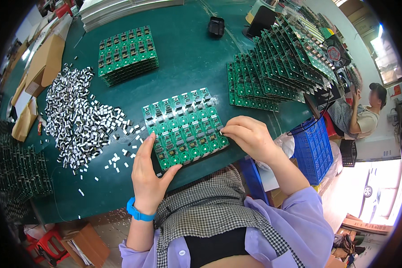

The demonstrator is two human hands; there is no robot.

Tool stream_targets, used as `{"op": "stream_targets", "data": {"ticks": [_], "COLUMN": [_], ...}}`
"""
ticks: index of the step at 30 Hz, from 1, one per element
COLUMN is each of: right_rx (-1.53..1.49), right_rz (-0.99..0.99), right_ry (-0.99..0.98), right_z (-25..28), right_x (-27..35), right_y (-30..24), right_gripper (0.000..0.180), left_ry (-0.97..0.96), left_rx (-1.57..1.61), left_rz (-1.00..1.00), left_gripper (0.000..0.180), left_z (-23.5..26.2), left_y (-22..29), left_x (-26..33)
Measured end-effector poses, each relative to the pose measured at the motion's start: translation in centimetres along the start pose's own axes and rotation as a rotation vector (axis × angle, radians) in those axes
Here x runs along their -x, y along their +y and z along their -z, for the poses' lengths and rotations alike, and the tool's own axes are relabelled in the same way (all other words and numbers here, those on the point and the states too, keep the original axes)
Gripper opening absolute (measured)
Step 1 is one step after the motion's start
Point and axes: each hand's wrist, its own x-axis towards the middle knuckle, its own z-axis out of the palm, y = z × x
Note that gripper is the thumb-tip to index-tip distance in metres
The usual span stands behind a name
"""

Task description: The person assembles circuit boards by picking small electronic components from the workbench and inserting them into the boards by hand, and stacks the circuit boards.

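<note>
A green circuit board panel (185,129), with rows of small square boards carrying dark and white parts, lies in front of me on the green table. My left hand (148,172) grips its near left corner, fingers along the left edge and thumb at the near edge. At the panel's right edge my right hand (250,136) is closed in a pinch; what sits between its fingertips is too small to make out. Left of the panel spreads a big heap of small black-and-white components (82,118), several strays lying close to my left hand.
A stack of panels (127,53) stands at the far left, and leaning panels (272,67) fill the right. A black plastic tray (216,27) sits at the back. Cardboard boxes (44,62) line the left; a blue crate (312,152) stands right. Another person (362,111) is beyond.
</note>
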Motion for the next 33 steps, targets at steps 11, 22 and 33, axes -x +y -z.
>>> {"op": "stream_targets", "data": {"ticks": [11,22,33], "right_rx": [0.172,-0.063,-0.077], "right_rz": [0.072,-0.394,-0.238], "right_ry": [-0.106,-0.25,-0.205], "right_z": [0.2,0.8,0.0], "right_x": [0.4,0.2,-3.4], "right_y": [-0.6,-1.0,-2.3], "right_gripper": [0.026,0.087,0.08], "left_ry": [0.007,-0.035,-0.043], "left_rx": [0.011,0.002,0.029], "left_rz": [-0.008,0.067,-0.028], "left_gripper": [0.081,0.094,0.086], "left_z": [-0.1,0.9,4.6], "left_y": [0.0,0.2,0.3], "left_x": [0.1,-0.4,-3.0]}}
